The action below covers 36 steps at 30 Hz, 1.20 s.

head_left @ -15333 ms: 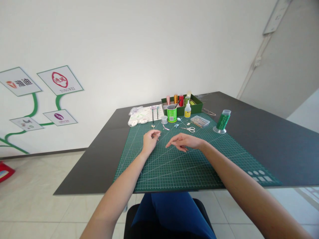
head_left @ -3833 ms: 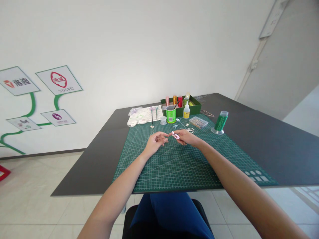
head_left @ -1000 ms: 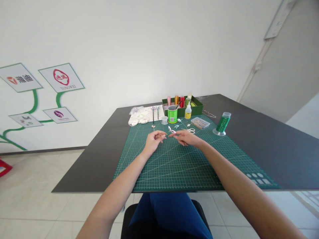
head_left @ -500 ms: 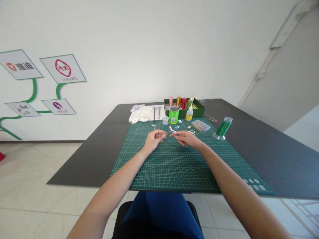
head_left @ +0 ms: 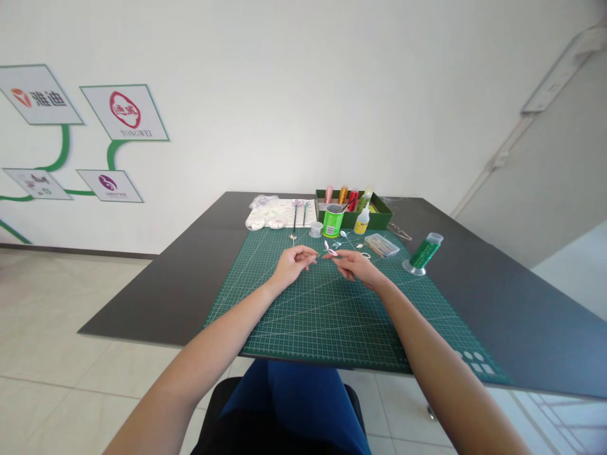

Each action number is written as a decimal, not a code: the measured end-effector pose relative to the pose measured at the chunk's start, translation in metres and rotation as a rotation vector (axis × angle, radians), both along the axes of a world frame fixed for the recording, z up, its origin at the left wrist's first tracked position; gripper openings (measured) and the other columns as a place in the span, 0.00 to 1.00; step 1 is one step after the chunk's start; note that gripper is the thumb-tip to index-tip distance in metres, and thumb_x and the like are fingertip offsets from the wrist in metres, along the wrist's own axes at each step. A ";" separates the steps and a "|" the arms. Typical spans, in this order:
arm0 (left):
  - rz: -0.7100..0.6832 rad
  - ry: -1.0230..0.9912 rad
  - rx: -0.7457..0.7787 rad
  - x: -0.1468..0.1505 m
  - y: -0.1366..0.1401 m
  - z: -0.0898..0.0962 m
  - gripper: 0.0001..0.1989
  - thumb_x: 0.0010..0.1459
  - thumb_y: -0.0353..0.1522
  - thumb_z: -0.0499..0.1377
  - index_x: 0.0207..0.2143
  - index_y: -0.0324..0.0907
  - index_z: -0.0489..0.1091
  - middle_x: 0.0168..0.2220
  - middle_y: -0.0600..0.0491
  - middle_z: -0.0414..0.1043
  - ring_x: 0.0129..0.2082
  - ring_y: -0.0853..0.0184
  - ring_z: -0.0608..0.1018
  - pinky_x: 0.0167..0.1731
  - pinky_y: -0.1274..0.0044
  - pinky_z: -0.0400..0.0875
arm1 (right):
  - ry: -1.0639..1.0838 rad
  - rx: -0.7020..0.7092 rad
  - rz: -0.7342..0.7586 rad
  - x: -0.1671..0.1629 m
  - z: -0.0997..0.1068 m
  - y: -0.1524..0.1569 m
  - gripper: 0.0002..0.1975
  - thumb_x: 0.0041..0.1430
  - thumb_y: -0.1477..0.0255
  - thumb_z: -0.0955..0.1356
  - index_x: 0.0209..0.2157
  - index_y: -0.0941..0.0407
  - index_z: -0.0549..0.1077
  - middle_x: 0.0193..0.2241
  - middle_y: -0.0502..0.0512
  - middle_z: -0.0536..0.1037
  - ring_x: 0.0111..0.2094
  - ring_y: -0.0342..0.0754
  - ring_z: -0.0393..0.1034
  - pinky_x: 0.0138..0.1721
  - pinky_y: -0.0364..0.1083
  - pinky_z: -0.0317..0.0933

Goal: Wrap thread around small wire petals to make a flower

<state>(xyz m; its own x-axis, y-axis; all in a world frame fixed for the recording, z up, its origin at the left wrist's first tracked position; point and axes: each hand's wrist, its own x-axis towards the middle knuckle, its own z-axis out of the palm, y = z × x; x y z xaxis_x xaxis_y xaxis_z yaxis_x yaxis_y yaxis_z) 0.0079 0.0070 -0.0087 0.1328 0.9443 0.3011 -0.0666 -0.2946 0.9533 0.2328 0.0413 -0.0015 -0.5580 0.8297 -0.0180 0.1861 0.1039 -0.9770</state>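
Note:
My left hand (head_left: 294, 263) is closed in a pinch above the green cutting mat (head_left: 308, 322). What sits between its fingertips is too small to make out. Facing it, my right hand (head_left: 356, 264) pinches a small pinkish-white petal piece (head_left: 331, 250), its petals pointing up and to the left. The two sets of fingertips are close together, with a slight gap between them. Behind the right hand, white-handled scissors (head_left: 365, 255) lie partly hidden. Small pale leaf-shaped pieces (head_left: 344, 234) rest on the mat beyond the hands.
A green can (head_left: 333, 222), a glue bottle (head_left: 361, 221) and a green box (head_left: 379, 218) of thread spools stand at the back. Right of the hands are a clear case (head_left: 382, 245) of sticks and a green thread spool (head_left: 425, 253). White pads (head_left: 265, 224) lie back left.
The camera view has tilted and shifted slightly. Both hands keep nearly the same pose, with the petal piece still in the right fingers.

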 end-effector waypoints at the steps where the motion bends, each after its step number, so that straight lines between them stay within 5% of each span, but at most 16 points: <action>1: 0.002 0.001 0.001 0.000 0.000 0.000 0.14 0.52 0.36 0.68 0.37 0.35 0.76 0.28 0.48 0.78 0.28 0.68 0.78 0.25 0.80 0.68 | 0.001 -0.001 -0.002 0.000 0.000 0.000 0.28 0.56 0.58 0.70 0.52 0.62 0.75 0.13 0.41 0.63 0.13 0.37 0.51 0.16 0.39 0.47; 9: 0.008 0.005 0.014 0.000 0.000 0.000 0.13 0.53 0.35 0.68 0.37 0.35 0.77 0.28 0.48 0.78 0.27 0.69 0.77 0.24 0.80 0.68 | 0.042 -0.007 0.005 0.000 0.001 -0.001 0.26 0.56 0.58 0.70 0.50 0.61 0.74 0.13 0.40 0.63 0.13 0.37 0.51 0.16 0.39 0.46; 17: 0.012 0.001 0.009 0.001 -0.001 0.002 0.11 0.53 0.33 0.67 0.36 0.34 0.77 0.28 0.48 0.78 0.29 0.67 0.79 0.25 0.80 0.69 | 0.163 0.024 -0.065 0.000 0.001 0.000 0.21 0.54 0.59 0.72 0.44 0.55 0.68 0.22 0.45 0.74 0.14 0.37 0.56 0.15 0.39 0.49; 36: 0.028 0.002 0.030 -0.001 0.003 -0.002 0.10 0.54 0.33 0.66 0.37 0.34 0.77 0.28 0.48 0.78 0.28 0.68 0.78 0.25 0.80 0.69 | 0.198 0.043 -0.199 0.002 -0.001 0.003 0.22 0.51 0.59 0.74 0.43 0.55 0.67 0.27 0.47 0.75 0.17 0.38 0.61 0.15 0.39 0.52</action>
<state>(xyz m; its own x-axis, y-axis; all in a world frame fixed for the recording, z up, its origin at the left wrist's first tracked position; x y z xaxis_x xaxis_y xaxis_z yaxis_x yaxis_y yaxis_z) 0.0072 0.0103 -0.0108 0.1074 0.9380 0.3294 -0.0564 -0.3251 0.9440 0.2344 0.0443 -0.0026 -0.3730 0.9209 0.1129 0.0129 0.1268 -0.9918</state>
